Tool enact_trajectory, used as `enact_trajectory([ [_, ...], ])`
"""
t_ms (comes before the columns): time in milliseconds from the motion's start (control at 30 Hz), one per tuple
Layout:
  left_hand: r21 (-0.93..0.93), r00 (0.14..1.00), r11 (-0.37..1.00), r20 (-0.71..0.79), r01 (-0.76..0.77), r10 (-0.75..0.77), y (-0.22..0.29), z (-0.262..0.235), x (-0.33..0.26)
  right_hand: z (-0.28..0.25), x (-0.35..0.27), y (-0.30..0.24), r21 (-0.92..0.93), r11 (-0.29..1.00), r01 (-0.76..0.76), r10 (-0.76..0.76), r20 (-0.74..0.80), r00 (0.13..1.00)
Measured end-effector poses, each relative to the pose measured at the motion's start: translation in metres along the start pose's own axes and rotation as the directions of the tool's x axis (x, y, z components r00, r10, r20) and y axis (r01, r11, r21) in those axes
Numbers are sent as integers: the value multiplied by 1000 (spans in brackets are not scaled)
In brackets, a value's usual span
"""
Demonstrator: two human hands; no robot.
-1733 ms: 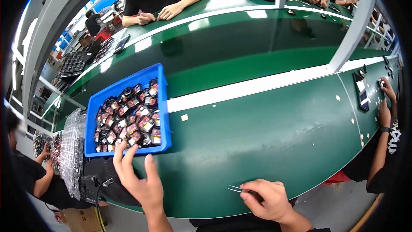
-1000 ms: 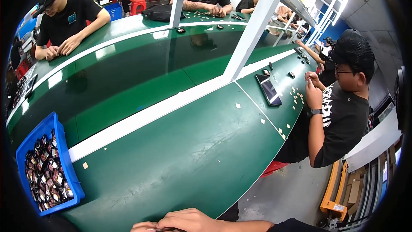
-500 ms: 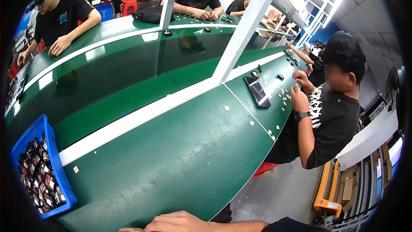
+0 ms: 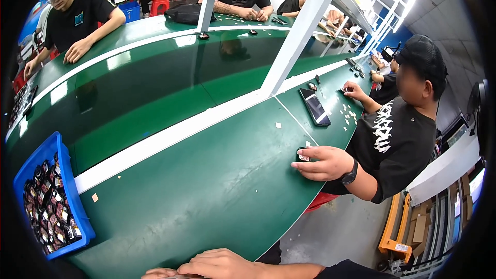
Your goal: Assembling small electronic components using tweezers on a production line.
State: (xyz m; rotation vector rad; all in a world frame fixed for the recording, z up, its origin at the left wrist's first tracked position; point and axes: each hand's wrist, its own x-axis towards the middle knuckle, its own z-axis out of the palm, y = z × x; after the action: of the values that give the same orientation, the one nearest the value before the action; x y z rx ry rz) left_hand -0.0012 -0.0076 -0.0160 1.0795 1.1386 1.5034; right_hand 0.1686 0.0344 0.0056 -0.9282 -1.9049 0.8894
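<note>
At the near edge of the green workbench (image 4: 206, 175), my right hand (image 4: 222, 264) rests with its fingers stretched to the left. Part of my left hand (image 4: 159, 273) shows beside it, mostly cut off by the lower border, so its grip is hidden. Whether anything lies beneath my hands I cannot make out. To the right, a co-worker's hand (image 4: 326, 163) reaches over the bench toward me, holding a small black part (image 4: 303, 155) with a pale label. At the left stands a blue bin (image 4: 70, 194) filled with several similar black parts (image 4: 50, 206).
A phone-like black device (image 4: 314, 107) lies near the co-worker, with small pale squares (image 4: 349, 116) scattered around. A white upright post (image 4: 289, 51) rises from the white rail (image 4: 170, 140). Beyond runs a dark green belt (image 4: 155, 101); people sit opposite.
The co-worker's near hand has come toward me across the bench with the small black part. My left hand shows slightly more; my right hand stays on the edge.
</note>
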Motion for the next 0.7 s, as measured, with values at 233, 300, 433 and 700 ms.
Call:
enact_trajectory([
  [233, -7, 1000, 1000, 24, -2, 2, -2, 1, -3, -11, -12, -5, -271, 961, -46, -9, -201, 980],
  [300, -33, 1000, 999, 16, -1, 2, -1, 2, -4, -38, -25, 14, -272, 955, -122, 40, -288, 957],
  [433, -59, 1000, 998, 27, -8, 9, -3, -2, -3, -92, -31, 35, -452, 725, -520, 161, -622, 766],
  [700, -85, 998, 996, 67, 15, -10, 0, 1, -4, -185, -46, 68, -541, 286, -791, 54, -815, 577],
])
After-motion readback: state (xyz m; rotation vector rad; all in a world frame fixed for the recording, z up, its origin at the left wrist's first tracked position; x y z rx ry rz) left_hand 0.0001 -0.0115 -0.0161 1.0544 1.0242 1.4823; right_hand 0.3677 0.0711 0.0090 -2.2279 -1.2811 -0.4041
